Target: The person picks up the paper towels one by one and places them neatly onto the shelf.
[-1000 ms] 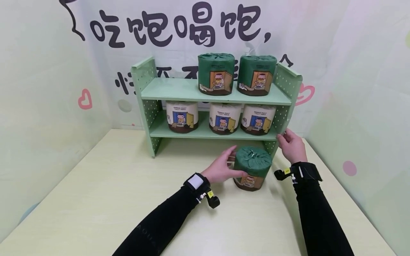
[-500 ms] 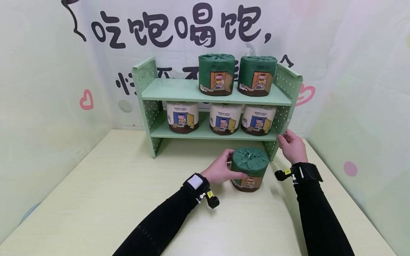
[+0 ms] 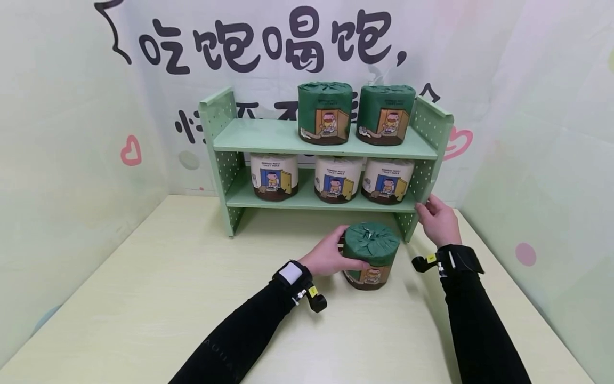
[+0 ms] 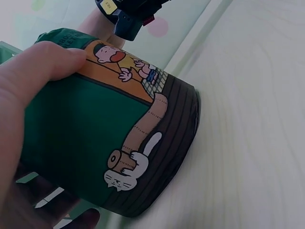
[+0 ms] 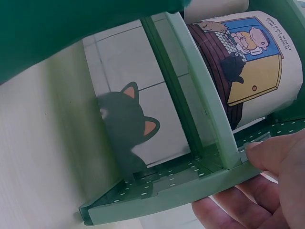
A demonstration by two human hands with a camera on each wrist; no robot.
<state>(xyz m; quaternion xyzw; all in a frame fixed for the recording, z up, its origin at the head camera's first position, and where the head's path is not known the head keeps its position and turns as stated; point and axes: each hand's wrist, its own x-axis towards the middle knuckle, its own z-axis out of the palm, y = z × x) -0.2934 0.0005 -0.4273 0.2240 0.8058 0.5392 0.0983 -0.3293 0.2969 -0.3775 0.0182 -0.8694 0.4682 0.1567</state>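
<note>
Green paper wraps the toilet roll (image 3: 371, 255) that the left hand (image 3: 330, 255) grips by its side, fingers curled round it, on the table (image 3: 144, 298) just in front of the shelf unit (image 3: 326, 140), toward the far right. The right hand (image 3: 437, 219) holds the shelf's right side panel.

From the left wrist, the thumb (image 4: 45, 62) presses the roll's printed wrapper (image 4: 105, 138).

From the right wrist, fingers (image 5: 274, 157) pinch the perforated panel's edge (image 5: 190, 183) beside a white roll (image 5: 243, 62).
</note>
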